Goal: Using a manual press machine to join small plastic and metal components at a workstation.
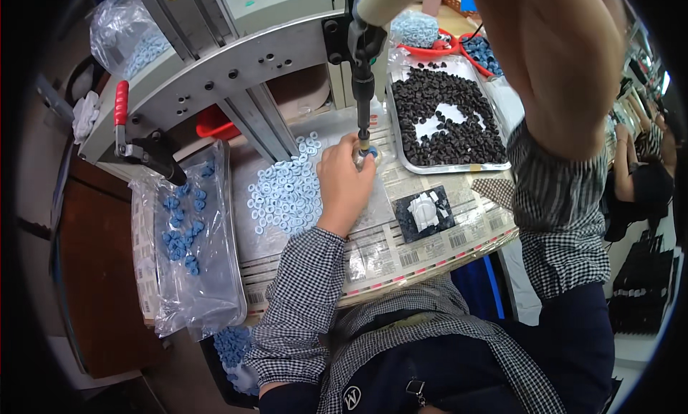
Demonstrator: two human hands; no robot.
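Along the bench's (374, 262) near edge, a strip between the left sleeve (304, 285) and the dark block (407, 225) is open to a hand. A narrower gap runs between that block and the near rim of the dark-piece tray (437, 170), which blocks the far right. Mid-bench, a vertical rod (363, 92) above the left hand (344, 183) bars passage. The metal frame (247, 43) spans the far side; a red-handled clamp (140, 149) juts over the plastic-lined tray (239, 285) along the left edge.

barcodes (409, 258) on the table covering (373, 269); white emblem (351, 397) on dark clothing (408, 364).
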